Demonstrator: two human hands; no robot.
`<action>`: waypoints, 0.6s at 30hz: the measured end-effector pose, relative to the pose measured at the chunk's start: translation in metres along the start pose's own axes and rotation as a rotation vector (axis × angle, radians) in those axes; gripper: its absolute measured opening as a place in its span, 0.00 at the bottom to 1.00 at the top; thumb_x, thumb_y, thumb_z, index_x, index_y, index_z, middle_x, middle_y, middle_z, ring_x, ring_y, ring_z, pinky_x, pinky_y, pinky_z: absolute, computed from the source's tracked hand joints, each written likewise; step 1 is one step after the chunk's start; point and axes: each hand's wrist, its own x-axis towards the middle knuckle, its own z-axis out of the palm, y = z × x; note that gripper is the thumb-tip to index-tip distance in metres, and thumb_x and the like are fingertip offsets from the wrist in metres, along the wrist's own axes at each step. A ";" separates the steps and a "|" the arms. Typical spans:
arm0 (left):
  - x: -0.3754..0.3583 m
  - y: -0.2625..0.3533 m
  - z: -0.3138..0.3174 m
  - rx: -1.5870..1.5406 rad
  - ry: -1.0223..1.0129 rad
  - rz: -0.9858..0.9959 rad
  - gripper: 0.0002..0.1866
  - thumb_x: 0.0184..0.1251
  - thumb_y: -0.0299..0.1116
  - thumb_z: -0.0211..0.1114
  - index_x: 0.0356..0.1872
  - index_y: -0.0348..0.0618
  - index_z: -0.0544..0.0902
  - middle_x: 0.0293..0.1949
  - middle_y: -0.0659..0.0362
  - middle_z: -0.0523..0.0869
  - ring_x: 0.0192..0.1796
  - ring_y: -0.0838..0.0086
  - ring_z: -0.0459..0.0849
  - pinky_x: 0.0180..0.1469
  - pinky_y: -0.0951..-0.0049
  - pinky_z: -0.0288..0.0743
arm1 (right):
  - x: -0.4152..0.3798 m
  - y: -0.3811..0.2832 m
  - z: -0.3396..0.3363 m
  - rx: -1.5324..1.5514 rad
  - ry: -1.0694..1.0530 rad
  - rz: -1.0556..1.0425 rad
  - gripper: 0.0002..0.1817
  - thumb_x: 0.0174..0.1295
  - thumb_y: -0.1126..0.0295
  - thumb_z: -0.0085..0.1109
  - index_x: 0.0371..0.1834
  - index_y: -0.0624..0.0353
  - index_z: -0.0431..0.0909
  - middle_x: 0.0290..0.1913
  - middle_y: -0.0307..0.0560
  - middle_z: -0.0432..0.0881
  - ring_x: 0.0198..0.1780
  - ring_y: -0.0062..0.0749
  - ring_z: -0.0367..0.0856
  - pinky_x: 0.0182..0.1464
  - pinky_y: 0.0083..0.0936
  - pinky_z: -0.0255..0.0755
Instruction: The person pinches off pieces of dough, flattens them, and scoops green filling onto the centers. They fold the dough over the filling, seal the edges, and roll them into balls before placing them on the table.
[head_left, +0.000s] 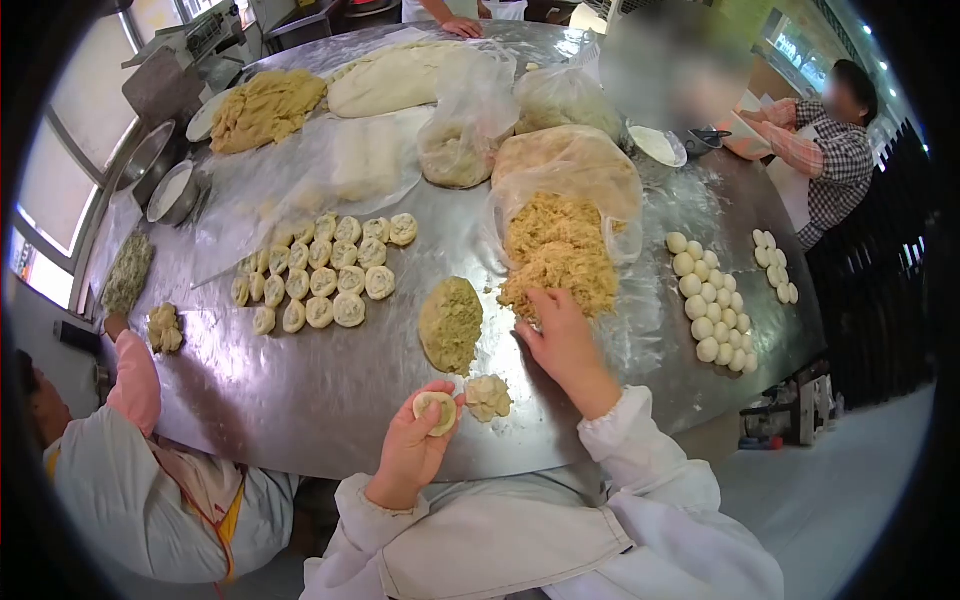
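Observation:
My left hand point(417, 440) holds a small round dough wrapper point(436, 412) upright between thumb and fingers. My right hand point(566, 340) reaches into the near edge of a heap of crumbly yellow filling point(560, 250), thumb and forefinger curled around some of it. That heap spills from a clear plastic bag point(570, 160). Left of it, a greenish mound of filling point(451, 325) sits on the steel table. A lumpy pale piece of dough point(487, 398) lies just right of my left hand.
Rows of flattened dough rounds point(320, 283) lie at left, smooth dough balls point(712, 305) at right. Large dough slabs point(395, 80), a brown dough mass point(268, 110) and bagged dough point(458, 150) stand farther back. One co-worker point(150, 480) works at left, another point(835, 150) at right.

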 end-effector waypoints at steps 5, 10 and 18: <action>-0.007 0.004 -0.002 -0.076 0.029 -0.029 0.13 0.71 0.27 0.57 0.54 0.40 0.73 0.50 0.55 0.79 0.53 0.65 0.79 0.54 0.71 0.77 | -0.001 0.023 0.017 -0.015 -0.106 0.124 0.06 0.59 0.72 0.60 0.38 0.61 0.76 0.45 0.56 0.75 0.40 0.52 0.77 0.42 0.41 0.73; -0.002 -0.002 -0.007 -0.029 -0.008 -0.132 0.13 0.71 0.26 0.57 0.54 0.39 0.73 0.48 0.52 0.79 0.49 0.65 0.79 0.53 0.70 0.76 | -0.014 0.017 -0.029 0.205 -0.129 0.285 0.12 0.57 0.72 0.62 0.45 0.57 0.78 0.45 0.55 0.75 0.39 0.53 0.78 0.43 0.37 0.74; 0.000 -0.009 0.019 0.036 -0.004 -0.085 0.16 0.73 0.28 0.54 0.59 0.37 0.69 0.49 0.50 0.79 0.52 0.62 0.79 0.57 0.67 0.76 | -0.019 0.038 -0.010 0.052 -0.104 0.110 0.16 0.56 0.69 0.66 0.48 0.57 0.79 0.41 0.50 0.81 0.41 0.42 0.81 0.45 0.34 0.74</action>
